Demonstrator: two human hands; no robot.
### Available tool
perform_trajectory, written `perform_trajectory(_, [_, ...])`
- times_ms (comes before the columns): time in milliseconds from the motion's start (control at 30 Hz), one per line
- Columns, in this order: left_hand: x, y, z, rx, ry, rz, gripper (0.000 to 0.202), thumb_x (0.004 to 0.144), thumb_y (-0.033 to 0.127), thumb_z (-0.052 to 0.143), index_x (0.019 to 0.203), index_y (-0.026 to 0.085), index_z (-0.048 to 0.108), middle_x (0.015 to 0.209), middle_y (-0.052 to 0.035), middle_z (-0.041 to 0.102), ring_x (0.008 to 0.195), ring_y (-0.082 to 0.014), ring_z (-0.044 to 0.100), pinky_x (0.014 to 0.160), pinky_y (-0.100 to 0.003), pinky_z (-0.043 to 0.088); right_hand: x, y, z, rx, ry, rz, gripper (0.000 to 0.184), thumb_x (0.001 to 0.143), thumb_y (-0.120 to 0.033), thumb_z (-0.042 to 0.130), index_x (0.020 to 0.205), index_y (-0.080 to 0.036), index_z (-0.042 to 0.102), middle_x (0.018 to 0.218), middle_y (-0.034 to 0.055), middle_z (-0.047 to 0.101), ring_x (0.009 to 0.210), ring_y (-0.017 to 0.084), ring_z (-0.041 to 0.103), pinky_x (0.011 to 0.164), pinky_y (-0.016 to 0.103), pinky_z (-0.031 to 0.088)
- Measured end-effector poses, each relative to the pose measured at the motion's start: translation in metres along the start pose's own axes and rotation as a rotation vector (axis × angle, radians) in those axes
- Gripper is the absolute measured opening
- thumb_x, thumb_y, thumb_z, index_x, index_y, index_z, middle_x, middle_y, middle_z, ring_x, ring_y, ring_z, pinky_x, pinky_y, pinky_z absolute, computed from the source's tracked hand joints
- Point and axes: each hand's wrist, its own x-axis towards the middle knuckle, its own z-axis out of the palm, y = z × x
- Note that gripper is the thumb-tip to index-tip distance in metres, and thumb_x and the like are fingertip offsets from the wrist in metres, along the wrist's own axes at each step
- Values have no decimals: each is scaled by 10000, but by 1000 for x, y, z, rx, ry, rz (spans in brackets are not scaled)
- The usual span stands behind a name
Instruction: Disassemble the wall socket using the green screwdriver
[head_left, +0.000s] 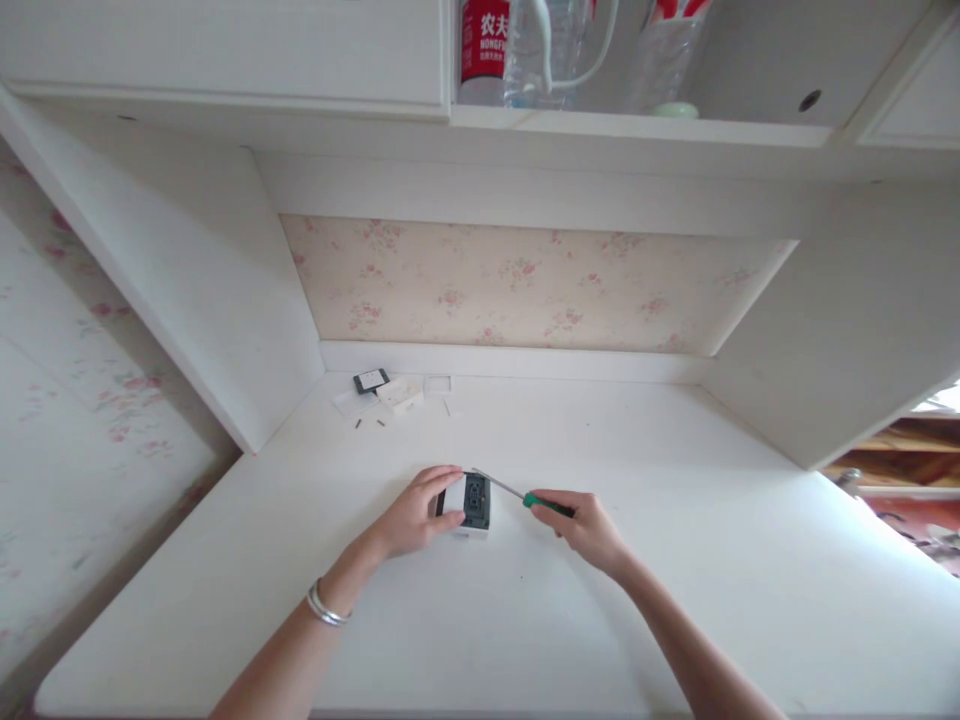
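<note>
A small box-shaped device (477, 498) with a dark top and white sides rests on the white desk. My left hand (420, 511) grips it from the left, thumb at the near side and fingers at the far side. Under that hand the dark top carries a pale panel (454, 494). My right hand (576, 521) is closed around the green and black handle of a screwdriver (532, 499). Its metal shaft points left, with the tip by the far right corner of the device; whether it touches cannot be told.
Toward the back left of the desk (615, 620) lie a small black device (371, 381), a white box (401, 395), a thin white frame (438, 384) and two tiny dark pieces. Side panels flank the desk. A shelf (637, 122) overhead holds plastic bottles (484, 45).
</note>
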Motion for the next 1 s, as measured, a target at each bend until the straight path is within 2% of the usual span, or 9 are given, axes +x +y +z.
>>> perform_trajectory(67, [0,-5,1,26,7,-28,652,806,478,612,1377,220,432,1437,-89,396,1339,-254,332,1140,-407,250,-4,-20,-8,-140,-75,-116,351,804,-466,551,999,-238,734,919,41,712,766,189,608,688,292,451])
perform_trajectory(100, [0,-8,2,31,10,-45,686,799,492,613,1393,215,409,1451,-92,374,1350,-260,314,1142,-413,242,-6,-30,-12,-212,-113,-159,323,820,-439,536,995,-253,734,946,33,713,792,190,614,714,290,449])
perform_trajectory(267, [-1,-15,2,-12,-8,-88,758,765,505,644,1408,203,379,1460,-98,357,1344,-272,327,1135,-411,252,-6,-75,-25,-571,-220,-287,295,877,-351,459,964,-270,728,846,23,715,753,169,612,697,264,412])
perform_trajectory(367, [-1,-16,2,-61,15,-94,780,740,466,682,1406,199,378,1449,-101,374,1331,-276,351,1128,-410,263,-3,-96,-25,-789,-249,-347,312,897,-323,419,878,-256,723,763,27,694,720,166,599,654,262,376])
perform_trajectory(533, [0,-17,0,-100,28,-83,711,717,426,712,1349,221,462,1411,-85,433,1303,-272,393,1115,-403,283,1,-123,-21,-1088,-298,-399,329,891,-305,398,773,-235,697,706,37,668,670,173,595,580,268,313])
perform_trajectory(800, [2,-19,1,-129,44,-70,694,695,443,732,1308,211,503,1368,-88,480,1262,-258,442,1090,-379,320,8,-156,-10,-1278,-364,-466,314,858,-261,411,765,-190,702,747,89,686,678,199,622,558,268,318])
perform_trajectory(900, [2,-18,1,-132,47,-68,696,690,456,736,1300,209,509,1362,-91,482,1255,-259,448,1086,-380,323,14,-154,-13,-1235,-377,-473,304,843,-263,424,756,-197,708,728,78,685,673,189,610,567,266,323])
perform_trajectory(1000, [1,-17,-1,-151,46,-64,695,681,460,741,1292,215,518,1355,-91,486,1246,-260,456,1076,-376,338,21,-139,-21,-1079,-404,-455,288,828,-266,447,717,-220,708,653,32,664,618,150,565,576,255,324])
